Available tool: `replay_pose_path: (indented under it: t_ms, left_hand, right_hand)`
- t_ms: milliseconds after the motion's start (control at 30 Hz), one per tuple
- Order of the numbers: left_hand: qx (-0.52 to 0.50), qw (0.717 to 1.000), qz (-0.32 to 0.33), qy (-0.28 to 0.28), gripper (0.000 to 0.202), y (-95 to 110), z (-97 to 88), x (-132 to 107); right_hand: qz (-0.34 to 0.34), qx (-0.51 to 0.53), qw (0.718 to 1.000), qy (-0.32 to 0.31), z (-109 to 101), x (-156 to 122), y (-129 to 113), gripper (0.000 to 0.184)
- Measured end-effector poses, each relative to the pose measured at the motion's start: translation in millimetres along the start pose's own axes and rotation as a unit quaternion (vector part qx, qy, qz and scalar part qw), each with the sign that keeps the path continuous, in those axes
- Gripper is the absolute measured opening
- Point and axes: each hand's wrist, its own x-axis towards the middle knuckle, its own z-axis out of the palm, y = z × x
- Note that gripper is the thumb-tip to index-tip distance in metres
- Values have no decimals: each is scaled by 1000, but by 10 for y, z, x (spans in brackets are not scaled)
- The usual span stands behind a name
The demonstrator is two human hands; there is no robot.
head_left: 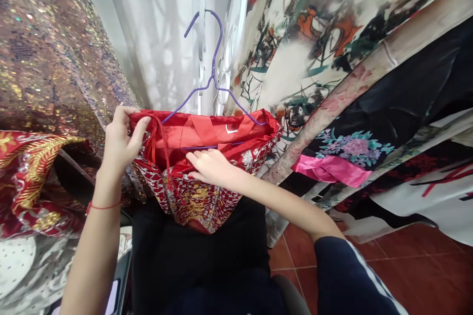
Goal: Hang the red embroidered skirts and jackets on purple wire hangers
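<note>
A red garment (pixel 207 167) with gold and silver embroidery hangs on a purple wire hanger (pixel 212 76), its hook up by a white window grille. My left hand (pixel 120 140) is closed on the garment's left top edge, pinching the red cloth by the hanger's end. My right hand (pixel 209 165) lies on the front of the garment below the neckline, its fingers curled against the embroidered cloth and a thin red cord. The lower part of the garment drapes over black fabric (pixel 199 256).
A sequined brown-gold cloth (pixel 48 49) hangs at the left, with a red and gold fabric (pixel 33 172) below it. Printed floral robes (pixel 351 59) and a pink sash (pixel 328 170) hang at the right. White curtains (pixel 158 24) are behind. Red floor tiles (pixel 406 261) show at lower right.
</note>
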Motion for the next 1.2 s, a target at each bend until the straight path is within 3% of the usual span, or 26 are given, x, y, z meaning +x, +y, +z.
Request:
replay_pose_path:
  t_ms: [100,233,300,500,700,800,867,1067,1133,1200]
  left_hand:
    - [-1,1000,-6,23,20,23,30,-23]
    - [-10,1000,-16,24,19,89,87,-49]
    - [-21,999,-24,24,21,118,118,-76]
    - [-18,999,-41,23,24,189,93,-143]
    - [-3,996,-82,18,23,224,80,-153]
    - [3,996,-86,33,22,243,114,-173]
    - [1,996,-85,26,21,263,118,-187]
    - [-36,995,-56,-77,23,276,-35,-73]
    - [-49,990,-19,-133,22,267,-109,46]
    - [-58,979,36,-193,18,265,-163,183]
  right_hand:
    - [2,4,1000,14,44,56,-16,26]
    - [8,25,975,219,-146,129,28,31]
    - [-10,11,959,283,-250,208,4,33]
    - [-39,-34,981,188,-305,403,-115,36]
    - [-1,-39,972,231,-237,351,2,29]
    - [25,-55,974,218,-180,359,26,36]
    - [6,-68,972,226,-154,392,40,46]
    - [-163,-108,958,209,-300,528,105,55]
    - [-175,-105,958,202,-417,556,101,55]
    - [-143,-84,967,194,-540,575,81,52]
